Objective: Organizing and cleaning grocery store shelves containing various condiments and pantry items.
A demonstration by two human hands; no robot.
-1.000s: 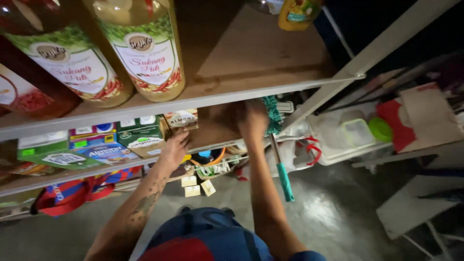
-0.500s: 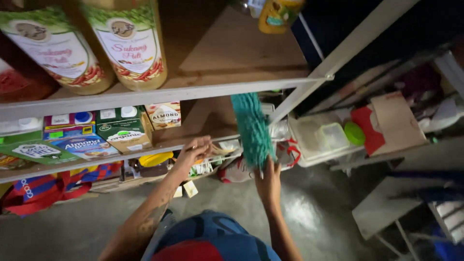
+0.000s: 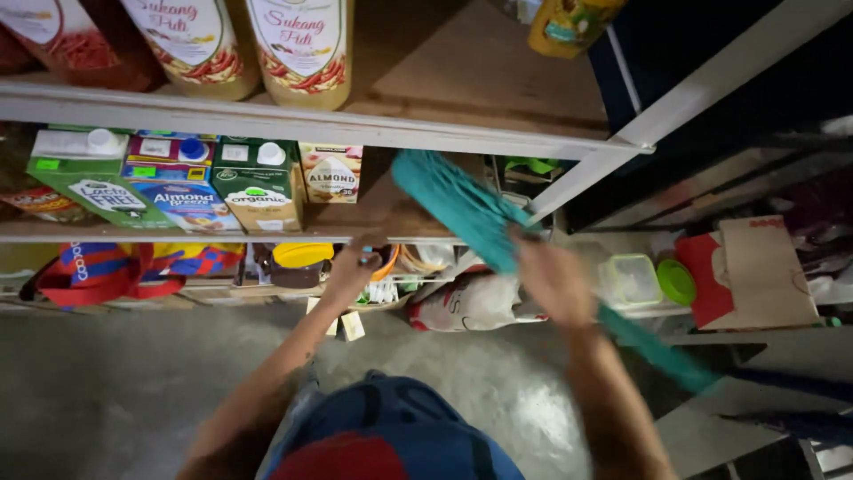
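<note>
- Dusting step: the duster (image 3: 462,209) is gripped by the right hand (image 3: 555,280), its head at 12 o'clock over the shelf (image 3: 373,213).
- The shelf edge is held by the left hand (image 3: 351,271); next, probably a steady sweep toward the cartons (image 3: 258,182) at 9 o'clock.

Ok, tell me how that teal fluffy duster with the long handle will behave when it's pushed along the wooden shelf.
The teal fluffy duster probably feels light: the right hand alone holds it up. Its shaggy head likely flexes, while its straight handle looks stiff.

Head view — steeply down; near shelves (image 3: 320,142)
</note>
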